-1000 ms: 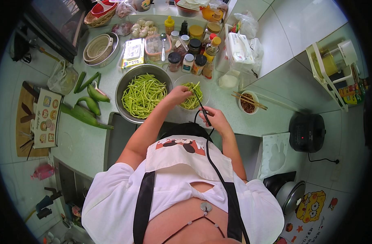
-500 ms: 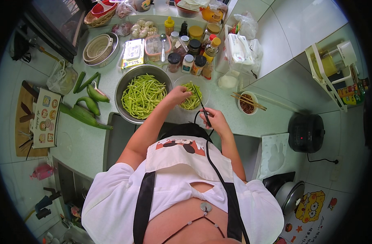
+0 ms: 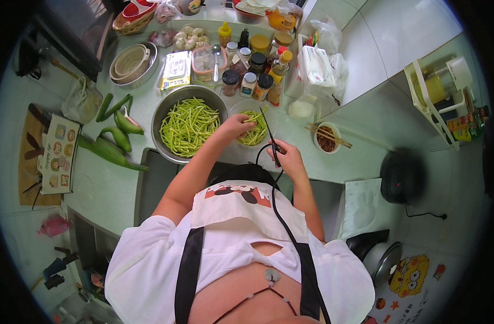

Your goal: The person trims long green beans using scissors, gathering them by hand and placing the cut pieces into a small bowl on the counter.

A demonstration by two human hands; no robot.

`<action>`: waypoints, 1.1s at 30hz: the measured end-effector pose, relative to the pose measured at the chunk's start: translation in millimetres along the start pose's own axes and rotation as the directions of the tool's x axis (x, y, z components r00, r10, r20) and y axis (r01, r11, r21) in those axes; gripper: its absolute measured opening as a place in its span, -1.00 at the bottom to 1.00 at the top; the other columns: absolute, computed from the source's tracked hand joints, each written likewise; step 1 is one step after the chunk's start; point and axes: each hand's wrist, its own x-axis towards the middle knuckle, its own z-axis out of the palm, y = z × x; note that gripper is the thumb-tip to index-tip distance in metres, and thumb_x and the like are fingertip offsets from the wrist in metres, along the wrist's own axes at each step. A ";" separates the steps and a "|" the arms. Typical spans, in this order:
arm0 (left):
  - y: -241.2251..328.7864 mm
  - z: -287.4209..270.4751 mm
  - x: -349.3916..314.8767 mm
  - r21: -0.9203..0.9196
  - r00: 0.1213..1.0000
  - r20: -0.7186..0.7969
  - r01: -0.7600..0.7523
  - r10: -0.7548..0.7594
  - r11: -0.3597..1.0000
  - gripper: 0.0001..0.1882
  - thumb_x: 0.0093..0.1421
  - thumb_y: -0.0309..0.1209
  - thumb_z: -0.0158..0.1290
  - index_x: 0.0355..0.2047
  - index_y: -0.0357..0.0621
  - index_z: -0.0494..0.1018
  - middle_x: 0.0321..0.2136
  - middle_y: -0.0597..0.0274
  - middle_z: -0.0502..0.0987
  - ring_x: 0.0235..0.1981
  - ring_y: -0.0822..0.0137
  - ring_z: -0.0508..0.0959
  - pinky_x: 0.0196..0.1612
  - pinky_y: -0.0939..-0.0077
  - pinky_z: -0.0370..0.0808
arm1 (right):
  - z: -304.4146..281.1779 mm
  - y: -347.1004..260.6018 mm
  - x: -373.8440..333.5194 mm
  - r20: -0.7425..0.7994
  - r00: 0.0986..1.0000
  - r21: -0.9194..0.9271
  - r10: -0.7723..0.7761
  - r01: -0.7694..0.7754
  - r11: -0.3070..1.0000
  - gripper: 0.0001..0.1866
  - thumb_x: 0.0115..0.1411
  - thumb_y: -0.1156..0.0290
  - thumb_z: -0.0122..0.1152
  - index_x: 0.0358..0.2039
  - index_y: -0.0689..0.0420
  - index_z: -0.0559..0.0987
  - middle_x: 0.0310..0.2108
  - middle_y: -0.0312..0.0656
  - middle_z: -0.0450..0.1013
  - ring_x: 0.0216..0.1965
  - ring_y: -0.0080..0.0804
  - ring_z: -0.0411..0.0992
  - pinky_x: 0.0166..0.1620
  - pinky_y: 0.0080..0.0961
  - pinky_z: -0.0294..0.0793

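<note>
Green beans filled two bowls on the pale bench (image 3: 122,189): one large steel bowl (image 3: 166,116) heaped with whole long beans (image 3: 188,125), and one smaller bowl (image 3: 237,108) just to its right holding a lesser pile of cut beans (image 3: 255,134). The left hand (image 3: 237,125) lay over the near rim of the smaller bowl, its fingers pinched closed on one bean (image 3: 256,115) that angled up and to the right. The right hand (image 3: 288,159) sat just beside that bowl, nearer the body, curled tight around the handle of one thin dark blade (image 3: 269,129) whose tip reached up across the bean; what kind of tool it was could not be told. Two wooden chopsticks (image 3: 327,136) rested across one small dish (image 3: 327,141) to the right. Left of the steel bowl lay four green gourds (image 3: 117,129), close together. Behind the bowls stood a crowded cluster of jars and bottles (image 3: 255,59), too tightly packed to count surely. One black cooker (image 3: 401,175) stood well apart at the right.
</note>
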 end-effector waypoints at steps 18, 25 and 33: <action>-25.2 5.2 14.2 0.051 0.985 -0.123 -0.117 0.123 0.992 -0.74 0.10 -0.22 -0.05 -0.48 -0.17 0.42 -0.77 0.39 0.29 -0.74 0.54 0.27 -0.70 0.61 0.19 | 8.5 10.6 8.1 0.043 0.999 -0.010 -0.008 0.008 1.000 -0.69 -0.02 0.38 0.19 -0.23 0.17 0.48 -0.69 -0.33 0.33 -0.69 -0.66 0.28 -0.66 -0.69 0.27; -22.0 13.0 9.1 0.376 0.965 -0.124 -0.170 0.231 0.911 -0.72 0.00 -0.26 -0.04 -0.46 -0.26 0.45 -0.57 -0.08 0.45 -0.50 0.08 0.46 -0.40 0.26 0.34 | 12.4 7.6 3.2 0.081 0.985 0.110 0.152 -0.160 0.981 -0.74 -0.01 0.34 0.18 -0.28 0.12 0.49 -0.70 -0.35 0.32 -0.75 -0.63 0.27 -0.66 -0.69 0.29; -7.2 18.7 -2.5 0.545 0.949 -0.192 -0.108 0.249 0.832 -0.75 0.02 -0.28 -0.06 -0.44 -0.24 0.43 -0.47 -0.10 0.46 -0.38 -0.02 0.45 -0.31 0.18 0.35 | 8.5 14.9 1.9 0.153 0.978 0.174 0.144 -0.170 0.970 -0.73 0.03 0.29 0.15 -0.27 0.13 0.49 -0.71 -0.34 0.30 -0.80 -0.64 0.22 -0.70 -0.68 0.30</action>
